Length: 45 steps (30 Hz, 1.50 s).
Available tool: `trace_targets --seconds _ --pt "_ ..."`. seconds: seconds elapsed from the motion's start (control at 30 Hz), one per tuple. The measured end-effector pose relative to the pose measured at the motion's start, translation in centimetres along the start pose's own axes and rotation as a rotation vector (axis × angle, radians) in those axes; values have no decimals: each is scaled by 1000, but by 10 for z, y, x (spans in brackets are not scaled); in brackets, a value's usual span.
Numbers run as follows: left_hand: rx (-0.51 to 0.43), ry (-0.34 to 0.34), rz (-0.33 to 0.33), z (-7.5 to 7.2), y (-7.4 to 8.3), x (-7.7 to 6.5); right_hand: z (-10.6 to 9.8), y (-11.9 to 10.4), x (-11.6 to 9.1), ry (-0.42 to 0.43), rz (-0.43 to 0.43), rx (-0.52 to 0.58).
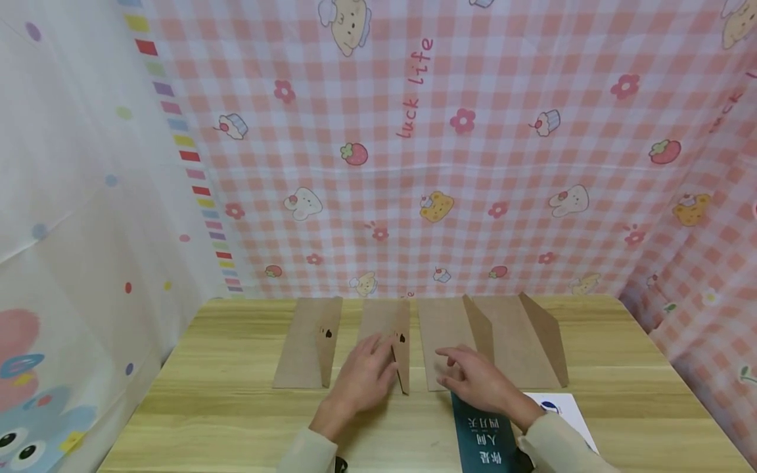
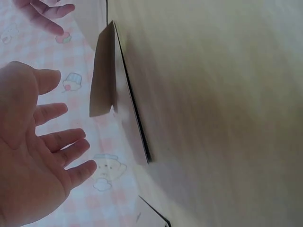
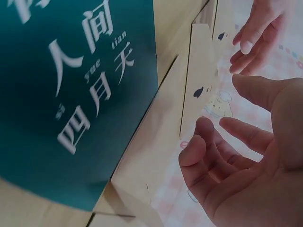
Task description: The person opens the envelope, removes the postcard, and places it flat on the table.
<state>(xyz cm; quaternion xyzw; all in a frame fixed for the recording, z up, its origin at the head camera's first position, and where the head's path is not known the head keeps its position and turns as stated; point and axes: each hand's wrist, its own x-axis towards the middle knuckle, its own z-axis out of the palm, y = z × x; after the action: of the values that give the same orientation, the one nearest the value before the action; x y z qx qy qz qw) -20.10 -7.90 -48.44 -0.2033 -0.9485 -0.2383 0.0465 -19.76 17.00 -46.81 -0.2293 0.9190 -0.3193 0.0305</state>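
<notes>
Several brown folded boards, each a flat panel with a raised side flap, stand in a row along the far part of the table. In the head view my left hand [image 1: 362,380] is over the second board from the left [image 1: 378,315], its fingers loosely bent beside the flap with a dark cut-out. The left wrist view shows that palm [image 2: 28,142] with nothing in it. My right hand [image 1: 478,380] hovers near the front of the third board [image 1: 442,325], above a dark teal book [image 1: 473,450] with white characters. Its fingers [image 3: 229,163] are loosely curled and hold nothing.
A white book or card [image 1: 573,414] with a blue mark lies partly beneath the right forearm. The leftmost board [image 1: 301,348] and the rightmost board [image 1: 508,341] flank the row. A pink checked cloth [image 1: 378,184] hangs behind the wood-grain table [image 1: 225,394].
</notes>
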Motion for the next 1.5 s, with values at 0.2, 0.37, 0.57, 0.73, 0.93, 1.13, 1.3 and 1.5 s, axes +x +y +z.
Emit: trace_targets --seconds 0.2,0.37,0.57,0.73,0.93,1.13,1.3,1.5 --pt "-48 -8 -53 -1 -7 -5 10 -3 6 19 10 17" --pt "-60 -23 -79 0 -12 -8 15 -5 12 26 13 19" --pt "-50 -45 -89 -1 -16 -10 22 -9 22 5 39 45" --pt "-43 -67 -105 -2 -19 -10 27 -13 28 -13 32 75" --pt "-40 -96 -108 -4 -21 -8 34 -17 33 -14 31 89" --pt "-34 -124 -108 -5 -21 -6 39 -19 38 -39 80 116" --pt "-33 -153 -116 -5 -22 -4 42 -19 41 -51 91 139" --pt "-30 -194 -126 -6 -23 -3 46 -20 44 -61 109 173"
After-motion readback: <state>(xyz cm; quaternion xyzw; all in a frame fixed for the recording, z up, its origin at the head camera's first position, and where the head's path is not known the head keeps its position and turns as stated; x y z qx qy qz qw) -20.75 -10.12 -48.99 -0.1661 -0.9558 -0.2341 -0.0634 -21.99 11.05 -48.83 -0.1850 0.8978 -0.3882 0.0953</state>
